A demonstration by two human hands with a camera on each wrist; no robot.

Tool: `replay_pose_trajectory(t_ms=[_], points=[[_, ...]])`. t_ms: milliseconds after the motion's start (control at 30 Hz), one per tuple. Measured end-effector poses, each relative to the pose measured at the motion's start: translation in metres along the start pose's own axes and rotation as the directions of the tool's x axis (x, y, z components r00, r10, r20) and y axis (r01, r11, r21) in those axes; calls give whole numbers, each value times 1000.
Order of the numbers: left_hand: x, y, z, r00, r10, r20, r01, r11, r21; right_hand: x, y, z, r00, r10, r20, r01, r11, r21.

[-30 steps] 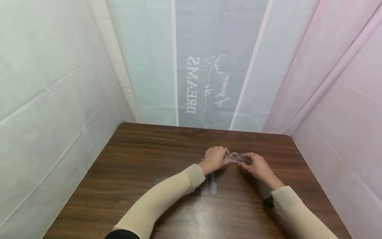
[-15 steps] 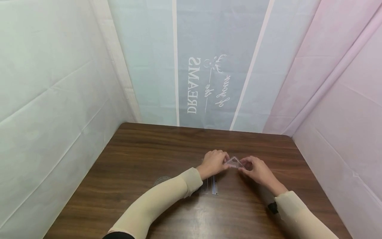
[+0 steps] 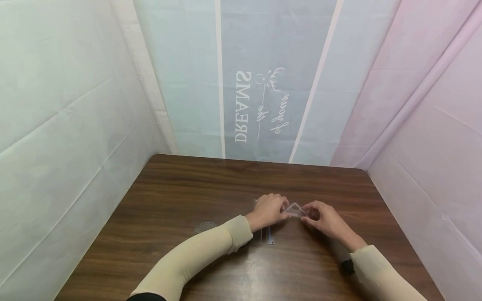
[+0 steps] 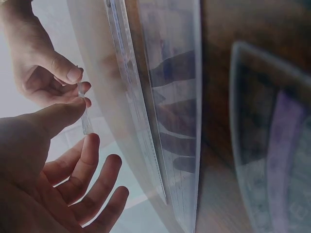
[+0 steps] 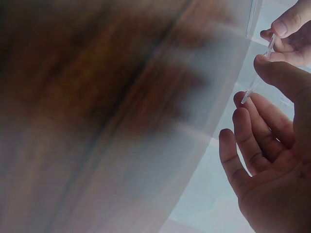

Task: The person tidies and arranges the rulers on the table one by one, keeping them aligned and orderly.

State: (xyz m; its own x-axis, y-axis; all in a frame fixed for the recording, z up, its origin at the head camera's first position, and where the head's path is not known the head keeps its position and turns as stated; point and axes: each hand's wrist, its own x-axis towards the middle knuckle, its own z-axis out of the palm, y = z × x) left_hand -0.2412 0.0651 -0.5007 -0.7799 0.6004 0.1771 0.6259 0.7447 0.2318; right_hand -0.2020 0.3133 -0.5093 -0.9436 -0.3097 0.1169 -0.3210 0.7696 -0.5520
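Note:
A small clear set square (image 3: 295, 210) is held between both hands, its peak pointing to the table's far side in the head view. My left hand (image 3: 269, 210) pinches its left corner with thumb and forefinger; the other fingers fan out loosely in the left wrist view. At the opposite corner my right hand (image 3: 326, 218) pinches it between thumb and fingertips. Edge-on, the set square (image 5: 257, 73) looks like a thin strip in the right wrist view. Beneath my left hand lie two clear straight rulers, one with a blue stripe (image 3: 270, 236); my hand and sleeve partly cover them.
A clear protractor (image 3: 205, 227) lies left of the rulers, partly behind the left sleeve (image 3: 203, 255). The brown wooden table (image 3: 188, 179) ends at a hanging cloth backdrop (image 3: 256, 50), with pale cloth walls on both sides.
Both hands have drawn the set square a little nearer to me, down in the head view, keeping their pinch on it. The rulers and protractor have stayed in place.

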Motion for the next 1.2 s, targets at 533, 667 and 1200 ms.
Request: replay_pose_trajectory(t_ms=[533,667,1200], points=[[-20,7,9,999,35,-11,-34,998,45,-14,0,9,996,-86,17,86,996,0],[-24,8,9,999,43,-3,-43,997,60,-16,0,9,994,-103,36,103,995,9],[-37,14,12,997,65,49,-68,996,66,-24,1,9,985,-138,103,136,990,25]])
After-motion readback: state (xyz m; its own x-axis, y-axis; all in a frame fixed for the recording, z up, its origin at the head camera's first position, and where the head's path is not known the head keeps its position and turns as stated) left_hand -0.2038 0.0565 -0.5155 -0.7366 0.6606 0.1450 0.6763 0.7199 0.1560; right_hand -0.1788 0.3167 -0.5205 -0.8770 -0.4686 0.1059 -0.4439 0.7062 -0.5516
